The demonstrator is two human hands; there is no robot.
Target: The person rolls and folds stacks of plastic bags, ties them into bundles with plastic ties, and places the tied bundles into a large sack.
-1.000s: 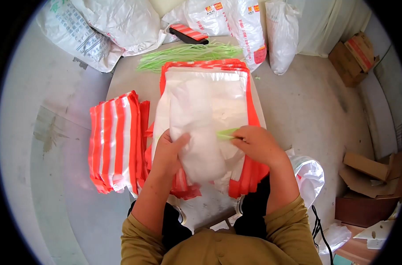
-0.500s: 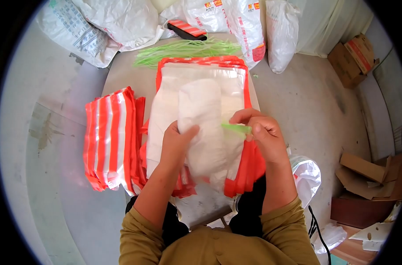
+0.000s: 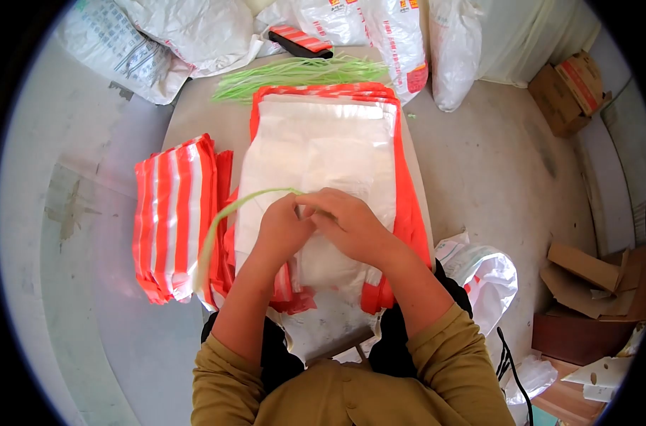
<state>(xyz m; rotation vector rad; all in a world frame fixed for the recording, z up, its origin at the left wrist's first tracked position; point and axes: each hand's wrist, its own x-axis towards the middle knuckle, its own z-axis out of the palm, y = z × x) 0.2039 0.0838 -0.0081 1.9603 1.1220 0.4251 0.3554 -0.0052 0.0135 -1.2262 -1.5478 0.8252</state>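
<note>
Centrally, the left hand (image 3: 284,227) and right hand (image 3: 348,221) meet above a red-edged white plastic pile (image 3: 319,145), a green strip (image 3: 212,231) curving leftward from them, each grip's hold impossible to tell; gentle, even tension seems wise.

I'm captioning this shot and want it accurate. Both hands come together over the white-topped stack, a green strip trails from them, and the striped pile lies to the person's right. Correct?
One slip: the striped pile lies to the person's left, as the head view shows. The left hand and right hand, white-topped stack and green strip are as you say.
</note>
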